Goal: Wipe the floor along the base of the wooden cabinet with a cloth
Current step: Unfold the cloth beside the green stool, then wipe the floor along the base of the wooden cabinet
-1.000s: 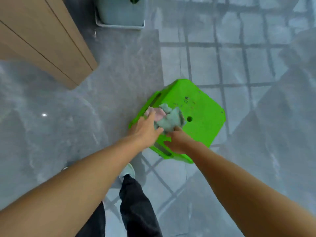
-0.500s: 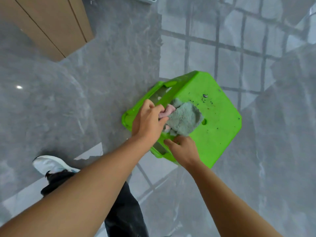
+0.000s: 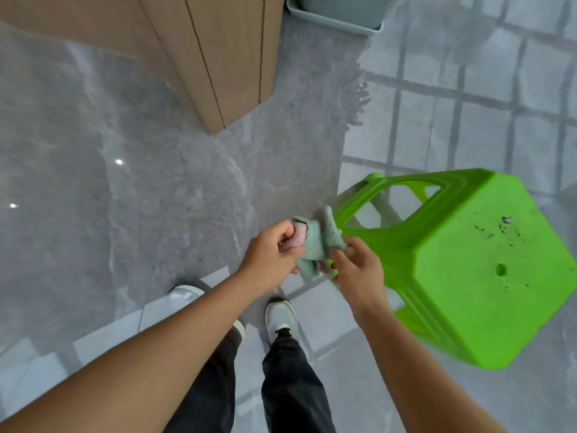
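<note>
A crumpled grey-green cloth with a pink patch is held in the air between both hands, above the floor and left of the stool. My left hand grips its pink end. My right hand pinches its lower right part. The wooden cabinet stands at the upper left, its corner meeting the glossy grey floor well ahead of my hands.
A bright green plastic stool stands at the right, speckled with dark marks on top. A pale grey bin sits at the top edge beside the cabinet. My two white shoes are below the hands.
The cloth has come off the stool top and now hangs between both hands to the stool's left. The view has swung, bringing the cabinet corner nearer to centre and my feet into sight.
</note>
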Action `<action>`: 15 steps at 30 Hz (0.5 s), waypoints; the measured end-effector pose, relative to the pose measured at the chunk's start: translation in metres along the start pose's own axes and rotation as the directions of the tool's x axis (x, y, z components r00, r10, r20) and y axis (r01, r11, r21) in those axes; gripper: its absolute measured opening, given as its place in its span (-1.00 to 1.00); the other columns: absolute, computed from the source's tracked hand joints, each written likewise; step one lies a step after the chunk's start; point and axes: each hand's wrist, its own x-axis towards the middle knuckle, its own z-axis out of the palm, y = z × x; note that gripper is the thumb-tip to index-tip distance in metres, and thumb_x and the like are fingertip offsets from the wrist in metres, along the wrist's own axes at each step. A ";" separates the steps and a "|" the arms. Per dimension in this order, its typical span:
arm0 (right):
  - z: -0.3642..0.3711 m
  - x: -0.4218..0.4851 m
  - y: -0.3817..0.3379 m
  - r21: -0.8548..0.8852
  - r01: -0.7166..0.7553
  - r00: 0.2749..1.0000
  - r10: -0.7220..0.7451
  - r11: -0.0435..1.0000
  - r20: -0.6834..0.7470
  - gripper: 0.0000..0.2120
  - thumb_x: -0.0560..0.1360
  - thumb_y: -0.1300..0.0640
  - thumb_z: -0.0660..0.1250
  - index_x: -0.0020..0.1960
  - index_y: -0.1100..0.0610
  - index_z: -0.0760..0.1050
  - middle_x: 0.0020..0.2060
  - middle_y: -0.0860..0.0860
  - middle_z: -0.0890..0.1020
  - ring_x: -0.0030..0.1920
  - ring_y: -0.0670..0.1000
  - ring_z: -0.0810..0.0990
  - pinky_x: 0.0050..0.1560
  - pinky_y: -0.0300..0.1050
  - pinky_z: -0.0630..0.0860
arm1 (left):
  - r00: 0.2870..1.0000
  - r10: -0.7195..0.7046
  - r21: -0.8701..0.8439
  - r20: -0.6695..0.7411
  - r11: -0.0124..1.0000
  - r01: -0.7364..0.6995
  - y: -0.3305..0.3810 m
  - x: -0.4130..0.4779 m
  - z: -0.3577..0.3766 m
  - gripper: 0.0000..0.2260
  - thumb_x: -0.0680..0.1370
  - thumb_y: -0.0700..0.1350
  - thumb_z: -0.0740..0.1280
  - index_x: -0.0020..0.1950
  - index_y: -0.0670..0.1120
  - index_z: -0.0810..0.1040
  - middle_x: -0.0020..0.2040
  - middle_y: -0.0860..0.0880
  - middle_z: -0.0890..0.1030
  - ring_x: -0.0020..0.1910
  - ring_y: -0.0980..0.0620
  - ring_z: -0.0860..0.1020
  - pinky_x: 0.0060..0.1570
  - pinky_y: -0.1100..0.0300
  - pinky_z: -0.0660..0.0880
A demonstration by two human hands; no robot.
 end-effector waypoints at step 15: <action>0.162 0.066 -0.071 0.141 -0.260 0.926 0.205 0.955 0.316 -0.79 0.45 0.41 0.17 -0.27 0.16 0.43 -0.20 0.14 0.52 -0.14 0.09 0.53 -0.06 0.03 0.60 | 0.876 -0.441 -0.412 -0.196 0.847 0.335 -0.062 0.073 -0.156 -0.62 0.34 -0.34 0.52 0.02 -0.07 0.46 0.10 -0.12 0.57 -0.02 -0.07 0.59 -0.02 -0.02 0.63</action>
